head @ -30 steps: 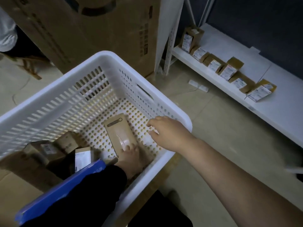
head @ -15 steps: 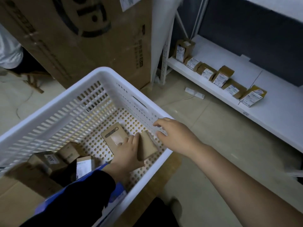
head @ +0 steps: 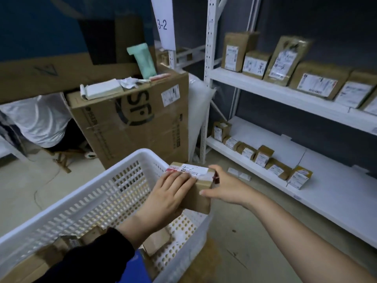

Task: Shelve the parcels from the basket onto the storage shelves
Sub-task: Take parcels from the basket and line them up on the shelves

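Note:
A small brown parcel [head: 199,193] with a white label is held above the right corner of the white perforated basket [head: 95,201]. My left hand [head: 169,196] grips its left side, fingers lying over the label. My right hand [head: 226,187] holds its right end, thumb underneath. More brown parcels [head: 157,243] lie on the basket floor, partly hidden by my dark sleeve. White storage shelves [head: 271,92] stand at the right. Several labelled parcels [head: 314,83] line the upper shelf. A row of small ones [head: 262,157] sits on the lower shelf.
A large cardboard carton [head: 132,119] stands behind the basket with a notepad and a green pouch [head: 142,60] on top. A person in a white shirt [head: 38,121] crouches at the left. A white upright post [head: 210,68] edges the shelving. Small white items [head: 239,174] lie on the floor.
My left hand lifted a parcel out of the basket, and my right hand came in and took its other end. The view tilted up from the basket floor towards the shelves.

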